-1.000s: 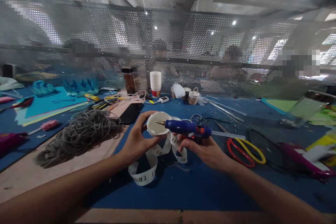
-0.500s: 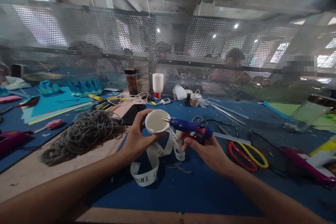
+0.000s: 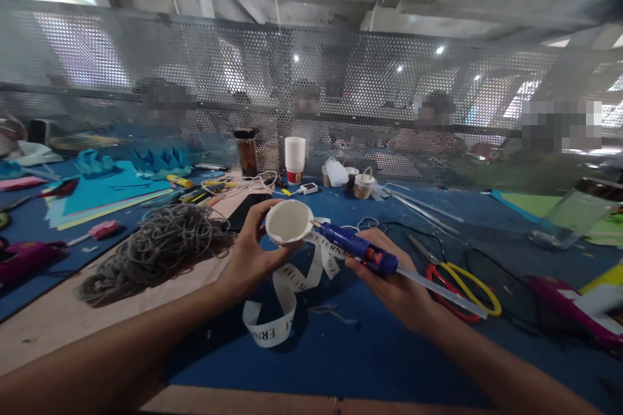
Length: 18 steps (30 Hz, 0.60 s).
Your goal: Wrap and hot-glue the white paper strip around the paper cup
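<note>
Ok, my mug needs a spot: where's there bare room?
Bare blue mat lies between the ribbon and right forearm, toward the front edge; a smaller patch between the clear sticks and clear jar. Crowded: the left side, with yarn and blue paper.

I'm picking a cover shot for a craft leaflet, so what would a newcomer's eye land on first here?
Probably the blue glue gun in the right hand, mid-picture, its tip pointing at the rim of the white cup in the left hand. Next, the big tangle of grey yarn on the left, then the red-and-yellow-handled scissors beside the right hand.
</note>
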Each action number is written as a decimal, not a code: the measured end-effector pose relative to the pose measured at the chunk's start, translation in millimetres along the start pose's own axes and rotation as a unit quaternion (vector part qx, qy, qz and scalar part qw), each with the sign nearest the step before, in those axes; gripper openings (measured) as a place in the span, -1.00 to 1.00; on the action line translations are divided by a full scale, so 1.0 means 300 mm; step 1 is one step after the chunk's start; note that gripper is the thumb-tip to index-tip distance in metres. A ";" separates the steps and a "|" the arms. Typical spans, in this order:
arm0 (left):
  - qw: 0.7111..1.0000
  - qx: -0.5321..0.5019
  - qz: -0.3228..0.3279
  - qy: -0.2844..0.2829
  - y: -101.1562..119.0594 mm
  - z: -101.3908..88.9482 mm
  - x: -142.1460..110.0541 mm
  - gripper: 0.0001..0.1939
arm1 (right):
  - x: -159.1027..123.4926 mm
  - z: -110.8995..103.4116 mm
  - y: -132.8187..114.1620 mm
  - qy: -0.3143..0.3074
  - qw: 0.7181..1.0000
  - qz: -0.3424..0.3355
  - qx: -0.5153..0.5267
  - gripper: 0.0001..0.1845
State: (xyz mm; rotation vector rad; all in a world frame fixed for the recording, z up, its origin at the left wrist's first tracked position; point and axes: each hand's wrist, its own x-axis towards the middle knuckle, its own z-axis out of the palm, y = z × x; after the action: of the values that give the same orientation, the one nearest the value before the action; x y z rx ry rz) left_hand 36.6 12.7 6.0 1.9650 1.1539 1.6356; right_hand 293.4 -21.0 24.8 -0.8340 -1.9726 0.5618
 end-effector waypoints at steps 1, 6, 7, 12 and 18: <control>1.000 0.001 -0.003 0.004 -0.002 0.000 0.002 -0.33 | -0.001 0.003 0.002 0.008 1.000 -0.009 -0.006 -0.90; 1.000 0.004 -0.006 0.021 -0.013 0.000 0.010 -0.34 | -0.003 0.008 0.009 0.035 0.999 -0.005 -0.032 -0.88; 1.000 0.005 -0.005 0.022 -0.014 0.001 0.011 -0.34 | -0.002 0.007 0.009 0.030 0.999 -0.002 -0.032 -0.88; 1.000 0.000 -0.001 0.018 -0.013 0.000 0.009 -0.35 | 0.001 0.004 0.005 0.016 0.999 0.001 -0.035 -0.90; 1.000 0.009 0.009 0.008 -0.009 -0.002 0.007 -0.34 | 0.000 0.006 0.008 0.014 0.999 0.006 -0.041 -0.89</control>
State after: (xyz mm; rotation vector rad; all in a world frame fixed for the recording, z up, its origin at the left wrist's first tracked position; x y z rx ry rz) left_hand 35.0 15.6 5.6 1.9812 1.1647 1.6592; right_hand 292.7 -19.3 22.3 -0.9003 -1.9768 0.4752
